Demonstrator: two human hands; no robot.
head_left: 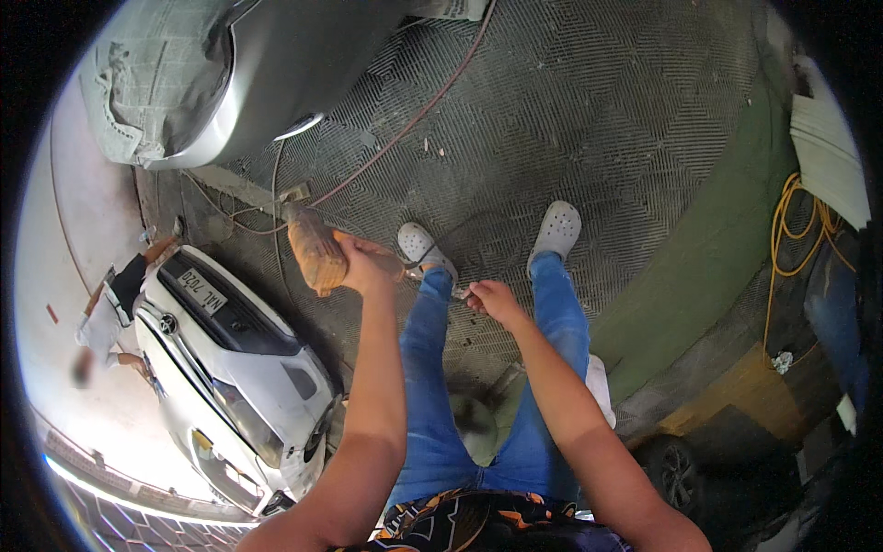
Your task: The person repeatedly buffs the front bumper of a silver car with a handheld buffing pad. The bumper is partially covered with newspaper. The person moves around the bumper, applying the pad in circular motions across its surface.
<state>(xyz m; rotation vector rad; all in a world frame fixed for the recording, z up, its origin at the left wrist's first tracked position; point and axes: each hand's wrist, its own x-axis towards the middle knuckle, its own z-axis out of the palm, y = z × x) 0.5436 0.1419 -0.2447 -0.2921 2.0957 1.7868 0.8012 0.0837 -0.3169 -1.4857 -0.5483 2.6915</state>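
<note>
My left hand (366,265) is closed around a worn, orange-brown power tool (315,247), held out at the left with its dark, scuffed body tilted. Its exact kind is hard to make out. Near my left shin, my right hand (494,301) is pinched on a small greyish piece (461,293), too small to name. A thin dark cord (429,263) shows between the two hands, in front of my left shoe (418,243). Both hands hang above the floor, apart from each other.
A grey car part partly masked with sheeting (161,74) is at the upper left. Below it stands a white car (253,368), with another person (106,313) beside it. A red hose (414,124) crosses the patterned floor (635,120). Yellow cable (782,221) hangs at right.
</note>
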